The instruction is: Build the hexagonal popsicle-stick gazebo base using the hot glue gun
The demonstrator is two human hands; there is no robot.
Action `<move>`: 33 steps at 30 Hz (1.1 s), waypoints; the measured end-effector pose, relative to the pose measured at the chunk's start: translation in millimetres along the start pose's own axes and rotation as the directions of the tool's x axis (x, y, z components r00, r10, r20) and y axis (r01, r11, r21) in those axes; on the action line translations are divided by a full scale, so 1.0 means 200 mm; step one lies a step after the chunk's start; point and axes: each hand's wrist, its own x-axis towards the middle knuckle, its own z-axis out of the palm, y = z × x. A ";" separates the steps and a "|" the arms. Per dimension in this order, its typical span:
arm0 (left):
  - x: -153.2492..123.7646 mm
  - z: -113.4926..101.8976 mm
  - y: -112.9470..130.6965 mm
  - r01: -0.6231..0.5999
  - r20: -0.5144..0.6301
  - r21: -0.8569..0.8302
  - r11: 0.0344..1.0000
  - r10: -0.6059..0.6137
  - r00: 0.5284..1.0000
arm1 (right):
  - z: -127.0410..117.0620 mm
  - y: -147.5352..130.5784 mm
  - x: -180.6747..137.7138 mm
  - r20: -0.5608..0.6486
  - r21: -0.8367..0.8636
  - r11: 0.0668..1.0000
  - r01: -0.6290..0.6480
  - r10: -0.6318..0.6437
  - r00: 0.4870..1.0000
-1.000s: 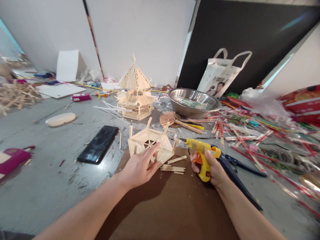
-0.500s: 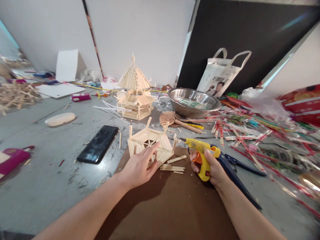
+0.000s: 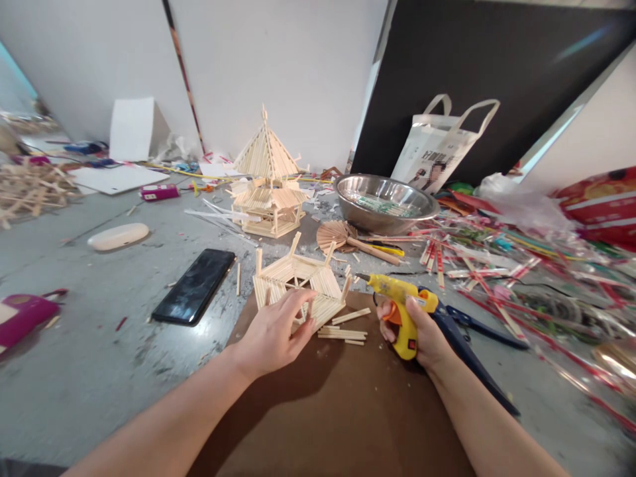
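**Brown board (image 3: 342,411): stick frame (image 3: 293,273), glue gun (image 3: 392,289)**

Left hand (image 3: 271,334) is gripping stick frame's near wall, at board's far edge; right hand (image 3: 424,339) is clenching glue gun, at board's right. Likely light, brittle: hold slatted walls, not posts.

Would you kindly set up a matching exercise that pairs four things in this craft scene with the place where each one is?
Things
1. yellow hot-glue gun
2. flat black smartphone
3. shiny round steel bowl
4. unfinished six-sided roof of pale wooden sticks

Places
a. in front of the white carrier bag
b. under the fingers of the left hand, at the far edge of the brown board
c. gripped in the right hand
d. lying on the grey floor, left of the brown board

Pairs: 1-c, 2-d, 3-a, 4-b
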 end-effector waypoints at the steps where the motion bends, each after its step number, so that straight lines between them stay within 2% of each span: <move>1: 0.00 0.00 0.00 -0.003 -0.002 0.003 1.000 0.003 1.000 | 0.00 0.00 0.00 0.001 -0.004 1.000 0.001 -0.001 1.000; 33: 0.00 -0.01 -0.01 -0.063 -0.011 0.033 0.997 0.063 0.998 | 0.02 -0.01 0.00 -0.031 -0.003 1.000 -0.027 0.027 0.999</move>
